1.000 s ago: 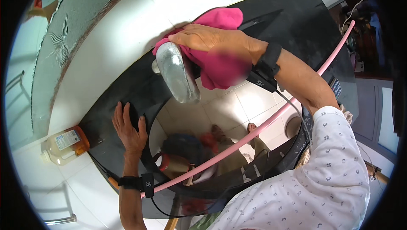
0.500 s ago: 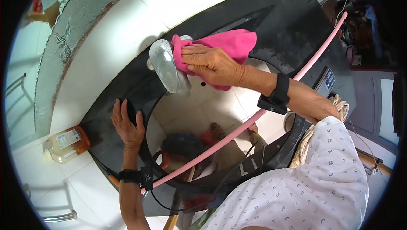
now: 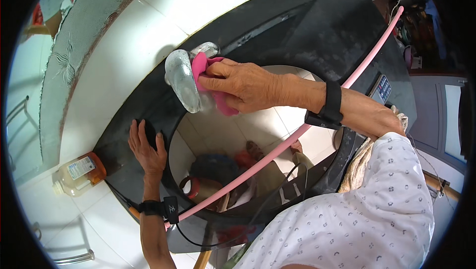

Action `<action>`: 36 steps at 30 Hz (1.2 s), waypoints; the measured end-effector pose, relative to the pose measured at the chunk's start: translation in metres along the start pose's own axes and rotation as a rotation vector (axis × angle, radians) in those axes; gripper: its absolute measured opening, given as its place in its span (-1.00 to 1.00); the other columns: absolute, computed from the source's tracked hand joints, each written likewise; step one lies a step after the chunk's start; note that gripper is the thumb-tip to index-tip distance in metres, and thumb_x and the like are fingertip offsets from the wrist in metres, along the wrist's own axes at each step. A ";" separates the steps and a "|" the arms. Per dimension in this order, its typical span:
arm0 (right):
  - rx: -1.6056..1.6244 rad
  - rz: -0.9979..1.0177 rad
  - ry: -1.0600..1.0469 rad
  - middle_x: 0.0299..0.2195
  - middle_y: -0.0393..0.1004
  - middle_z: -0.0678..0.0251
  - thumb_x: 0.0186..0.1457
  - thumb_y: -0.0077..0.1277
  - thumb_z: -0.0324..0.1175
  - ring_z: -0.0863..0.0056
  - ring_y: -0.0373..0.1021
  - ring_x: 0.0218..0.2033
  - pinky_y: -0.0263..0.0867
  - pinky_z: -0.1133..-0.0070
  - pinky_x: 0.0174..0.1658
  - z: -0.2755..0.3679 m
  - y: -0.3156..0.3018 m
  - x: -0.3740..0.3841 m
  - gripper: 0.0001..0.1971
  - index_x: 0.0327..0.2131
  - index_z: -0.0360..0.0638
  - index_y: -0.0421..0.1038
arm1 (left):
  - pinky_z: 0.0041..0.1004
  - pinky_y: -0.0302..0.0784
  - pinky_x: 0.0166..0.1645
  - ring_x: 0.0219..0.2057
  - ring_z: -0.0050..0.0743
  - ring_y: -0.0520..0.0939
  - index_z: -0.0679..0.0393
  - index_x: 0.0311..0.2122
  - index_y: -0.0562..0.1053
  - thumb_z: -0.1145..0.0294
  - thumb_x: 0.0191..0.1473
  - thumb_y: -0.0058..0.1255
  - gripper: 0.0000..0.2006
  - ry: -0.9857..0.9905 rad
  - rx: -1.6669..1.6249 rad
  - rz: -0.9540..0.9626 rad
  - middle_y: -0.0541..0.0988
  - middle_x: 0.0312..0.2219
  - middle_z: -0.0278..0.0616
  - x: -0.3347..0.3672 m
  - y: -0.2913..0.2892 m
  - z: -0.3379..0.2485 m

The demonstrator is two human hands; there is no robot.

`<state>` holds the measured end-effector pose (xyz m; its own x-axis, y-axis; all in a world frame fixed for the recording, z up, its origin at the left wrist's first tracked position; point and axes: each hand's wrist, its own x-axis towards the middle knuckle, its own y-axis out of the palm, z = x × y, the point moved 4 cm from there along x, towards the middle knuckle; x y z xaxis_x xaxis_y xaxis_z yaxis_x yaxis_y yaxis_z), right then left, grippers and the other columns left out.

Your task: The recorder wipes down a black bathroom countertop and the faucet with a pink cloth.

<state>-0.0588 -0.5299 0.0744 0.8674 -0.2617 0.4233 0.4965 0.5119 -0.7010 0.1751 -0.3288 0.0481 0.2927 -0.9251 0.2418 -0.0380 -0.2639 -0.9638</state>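
Observation:
My right hand (image 3: 243,86) is closed around a bunched pink cloth (image 3: 225,104) and presses it against the side of a silver faucet (image 3: 182,81). Most of the cloth is hidden under my fingers. The faucet's handle (image 3: 206,49) sticks out behind it. Flat on the black countertop (image 3: 134,100), left of the round basin opening, rests my left hand (image 3: 148,151), its fingers spread and holding nothing. Both wrists wear black bands with small boxes.
A pink hose (image 3: 272,157) runs diagonally across the opening, under my right forearm. Left of the counter is a bottle of amber liquid (image 3: 82,172). On the right lie a phone-like device (image 3: 381,89) and a beige cloth (image 3: 354,167). Floor tiles and feet show through the opening.
The pink cloth has gone from spread out to the right to bunched under my right hand, which has shifted slightly lower along the faucet. My left hand stays on the counter.

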 end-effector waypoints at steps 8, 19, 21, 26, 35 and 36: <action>-0.273 0.025 -0.013 -0.21 0.36 0.35 -0.29 0.13 -0.46 0.31 0.35 -0.18 0.42 0.49 -0.29 -0.008 0.004 0.009 -0.36 0.01 0.05 0.27 | -0.12 0.04 0.16 0.11 0.05 0.22 0.22 0.05 0.27 0.30 -0.01 -0.04 -0.52 -0.002 0.012 -0.008 0.24 0.08 0.08 0.001 -0.004 -0.002; -0.437 0.065 -0.066 -0.28 0.37 0.40 -0.29 0.17 -0.43 0.39 0.35 -0.23 0.43 0.56 -0.29 -0.016 -0.006 0.009 -0.36 0.01 0.08 0.31 | -0.17 0.04 0.18 0.12 -0.04 0.23 0.15 0.08 0.26 0.26 0.07 -0.10 -0.55 -0.024 0.014 -0.014 0.23 0.10 0.00 -0.003 0.000 0.001; -0.439 0.096 -0.042 -0.28 0.37 0.39 -0.26 0.15 -0.42 0.38 0.35 -0.23 0.42 0.56 -0.28 -0.022 -0.010 0.005 -0.38 0.01 0.06 0.31 | -0.17 0.04 0.17 0.12 -0.04 0.23 0.16 0.08 0.25 0.26 0.08 -0.10 -0.55 -0.014 -0.004 -0.023 0.23 0.10 0.00 -0.002 -0.001 0.000; -0.250 0.108 0.282 -0.28 0.41 0.25 -0.17 0.02 -0.53 0.24 0.37 -0.32 0.38 0.45 -0.23 -0.033 -0.020 0.001 -0.51 -0.04 -0.05 0.35 | -0.15 0.10 0.13 0.10 -0.01 0.24 0.18 0.05 0.28 0.25 0.02 -0.04 -0.53 0.015 -0.019 -0.067 0.25 0.07 0.03 -0.002 0.000 -0.004; 0.452 -0.015 0.456 -0.43 0.48 0.10 -0.21 -0.12 -0.65 0.15 0.44 -0.32 0.33 0.38 -0.23 0.024 -0.038 -0.025 -0.53 -0.13 -0.08 0.40 | -0.22 0.20 0.12 0.06 0.04 0.30 0.20 0.06 0.25 0.39 -0.11 0.13 -0.43 0.050 -0.284 0.222 0.29 0.04 0.06 -0.005 -0.041 -0.033; 0.462 -0.038 0.365 -0.45 0.47 0.10 -0.22 -0.12 -0.66 0.15 0.44 -0.32 0.33 0.38 -0.25 0.038 -0.042 -0.021 -0.54 -0.15 -0.10 0.41 | -0.23 0.22 0.12 0.06 0.05 0.32 0.21 0.06 0.24 0.41 -0.15 0.18 -0.39 0.076 -0.440 0.317 0.30 0.03 0.06 -0.006 -0.057 -0.055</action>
<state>-0.0994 -0.5146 0.1172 0.8452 -0.5095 0.1612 0.5326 0.7786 -0.3318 0.1233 -0.3227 0.1075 0.1323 -0.9908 -0.0300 -0.5140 -0.0427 -0.8567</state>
